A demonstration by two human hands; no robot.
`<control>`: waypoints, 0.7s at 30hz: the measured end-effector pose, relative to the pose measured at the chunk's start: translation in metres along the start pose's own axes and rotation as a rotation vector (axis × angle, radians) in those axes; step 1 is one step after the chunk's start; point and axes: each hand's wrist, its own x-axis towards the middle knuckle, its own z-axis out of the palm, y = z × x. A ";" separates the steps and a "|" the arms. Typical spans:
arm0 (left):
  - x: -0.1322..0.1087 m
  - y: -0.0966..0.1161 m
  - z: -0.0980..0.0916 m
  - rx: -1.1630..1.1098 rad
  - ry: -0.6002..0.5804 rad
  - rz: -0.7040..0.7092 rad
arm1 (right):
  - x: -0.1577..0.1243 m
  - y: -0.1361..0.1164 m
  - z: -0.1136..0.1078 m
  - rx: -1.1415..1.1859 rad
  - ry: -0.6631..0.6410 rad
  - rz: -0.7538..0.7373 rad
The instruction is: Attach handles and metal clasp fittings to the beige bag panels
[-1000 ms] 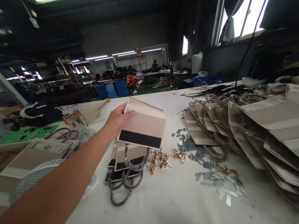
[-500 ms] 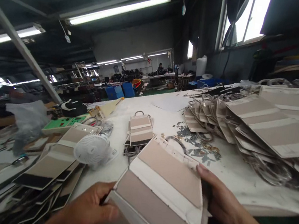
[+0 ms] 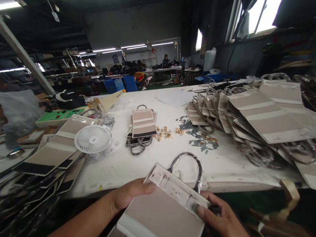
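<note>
Between my two hands is a beige bag panel [image 3: 165, 213] with white bands, its top edge tilted up toward the table. A dark looped handle [image 3: 189, 156] in clear wrap rises from that edge. My left hand [image 3: 131, 195] grips the upper left edge, thumb on the face. At the upper right corner, my right hand [image 3: 217, 215] holds the panel with its thumb near the handle's base. Its other fingers are partly hidden behind. On the table [image 3: 109, 174] beyond lie small gold metal pieces [image 3: 165, 133] and flat grey metal pieces [image 3: 187, 126].
A small stack of bag panels [image 3: 144, 122] lies ahead, and a large pile of panels [image 3: 273, 115] covers the right side. More panels [image 3: 45, 155] overlap at left beside a white fan [image 3: 93, 139]. Tan strips [image 3: 289, 196] hang below the table edge at right.
The bag panel has moved lower and turned, showing its top edge and handle more fully. Both hands have shifted to its upper corners. The camera view has also shifted.
</note>
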 end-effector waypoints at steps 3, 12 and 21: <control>0.016 0.002 -0.001 0.074 0.058 0.082 | -0.010 0.008 -0.008 -0.070 -0.018 0.012; 0.105 0.005 -0.051 0.580 -0.054 0.113 | 0.002 0.066 0.019 -0.118 -0.033 0.017; 0.175 -0.016 -0.063 0.628 -0.081 0.105 | 0.017 0.062 -0.036 -0.889 0.217 0.049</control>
